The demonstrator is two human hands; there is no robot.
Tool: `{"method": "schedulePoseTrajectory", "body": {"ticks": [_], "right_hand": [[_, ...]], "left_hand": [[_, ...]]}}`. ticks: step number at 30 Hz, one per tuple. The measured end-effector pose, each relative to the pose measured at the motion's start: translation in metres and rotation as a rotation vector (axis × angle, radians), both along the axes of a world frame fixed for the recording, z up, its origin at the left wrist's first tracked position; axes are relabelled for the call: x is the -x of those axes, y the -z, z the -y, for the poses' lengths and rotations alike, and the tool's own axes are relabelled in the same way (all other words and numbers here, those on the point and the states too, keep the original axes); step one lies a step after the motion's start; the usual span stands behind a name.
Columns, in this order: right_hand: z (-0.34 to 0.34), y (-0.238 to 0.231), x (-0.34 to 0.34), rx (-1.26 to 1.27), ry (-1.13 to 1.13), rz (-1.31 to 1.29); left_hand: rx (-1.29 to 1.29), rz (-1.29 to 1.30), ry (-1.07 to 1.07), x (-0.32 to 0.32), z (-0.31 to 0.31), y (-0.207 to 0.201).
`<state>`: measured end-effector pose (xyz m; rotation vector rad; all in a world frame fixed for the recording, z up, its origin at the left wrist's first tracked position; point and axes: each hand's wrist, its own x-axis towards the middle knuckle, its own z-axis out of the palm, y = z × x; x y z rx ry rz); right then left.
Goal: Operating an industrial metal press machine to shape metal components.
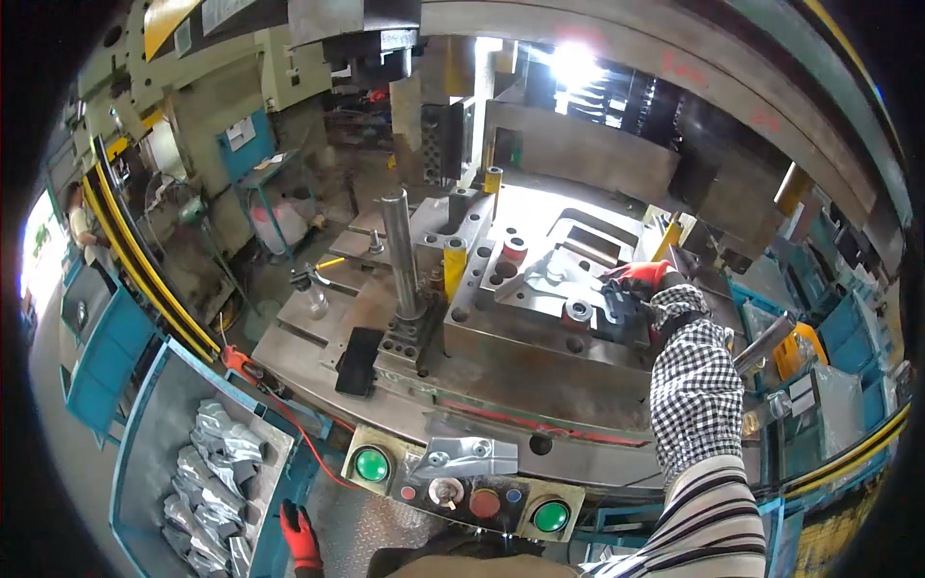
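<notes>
Reaching across a press, seen in the single head view from above, a person stretches the right hand (pixel 641 276), in a red glove, over a heavy steel die (pixel 540 342). A silvery formed metal sheet (pixel 564 279) lies on top of the die, just left of the gloved fingers, which point toward its right-hand edge. Dark shapes under the glove hide the contact, so I cannot tell whether the fingers are clamped on the sheet, touching it or just beside it. A black-and-white checked sleeve cover (pixel 696 395) wraps the right forearm, above a striped sleeve

The left hand (pixel 302 541), also in a red glove, is low in the view, well apart from the sheet. It is just beside a blue-walled bin (pixel 138 462) holding a heap of grey metal pieces (pixel 204 486). I cannot tell whether its fingers are together or apart

Between the hands, near the lower edge, is a control panel with two green buttons (pixel 371 464) and one red button (pixel 485 503). Another formed metal piece (pixel 467 458) rests along its top. Left of the die stands a steel post (pixel 398 255), near a flat black rectangular object (pixel 360 362)
</notes>
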<state>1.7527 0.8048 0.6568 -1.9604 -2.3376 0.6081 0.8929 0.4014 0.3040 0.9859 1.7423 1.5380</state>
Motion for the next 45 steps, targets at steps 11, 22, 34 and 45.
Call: {"method": "schedulePoseTrajectory", "body": {"ticks": [11,22,34,45], "right_hand": [[0.207,-0.029,0.159,-0.553,0.1,-0.588],[0.505,0.277,0.195,0.279,0.62,-0.61],[0.582,0.421,0.338,0.073,0.765,-0.456],[0.508,0.436,0.204,-0.243,0.836,-0.911]], "left_hand": [[-0.012,-0.125,0.417,-0.049,-0.095,0.004],[0.297,-0.073,0.738,-0.076,-0.187,0.05],[0.289,-0.319,0.525,-0.055,-0.164,0.068],[0.245,-0.232,0.557,-0.06,-0.177,0.073]]}}
